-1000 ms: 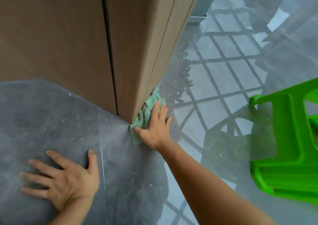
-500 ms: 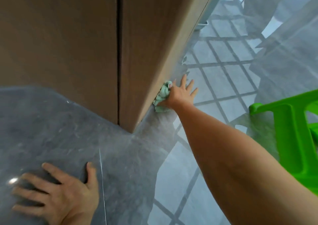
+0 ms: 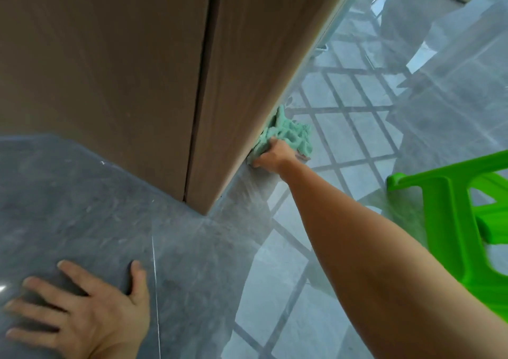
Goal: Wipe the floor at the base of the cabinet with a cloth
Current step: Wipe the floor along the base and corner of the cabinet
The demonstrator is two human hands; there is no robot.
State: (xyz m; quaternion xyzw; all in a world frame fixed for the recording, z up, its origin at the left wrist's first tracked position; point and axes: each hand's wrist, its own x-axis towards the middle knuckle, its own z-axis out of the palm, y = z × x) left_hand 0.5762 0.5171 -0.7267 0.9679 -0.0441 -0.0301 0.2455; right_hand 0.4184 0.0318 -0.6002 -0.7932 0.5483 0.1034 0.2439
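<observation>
Cloth (image 3: 286, 136) sits bunched on the floor (image 3: 343, 144) against the cabinet (image 3: 247, 84) side, partway along from the near corner. Your right hand (image 3: 275, 156) grip is closed on it; left hand (image 3: 90, 312) lies flat, empty. Far stretch likely remains unwiped.

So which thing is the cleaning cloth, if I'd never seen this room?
Find the tall brown cabinet and follow its right-hand side down to the glossy grey floor. There the right hand presses a crumpled, pale green cloth against the base. It is soft and minty, unlike the bright green plastic stool nearby.
</observation>
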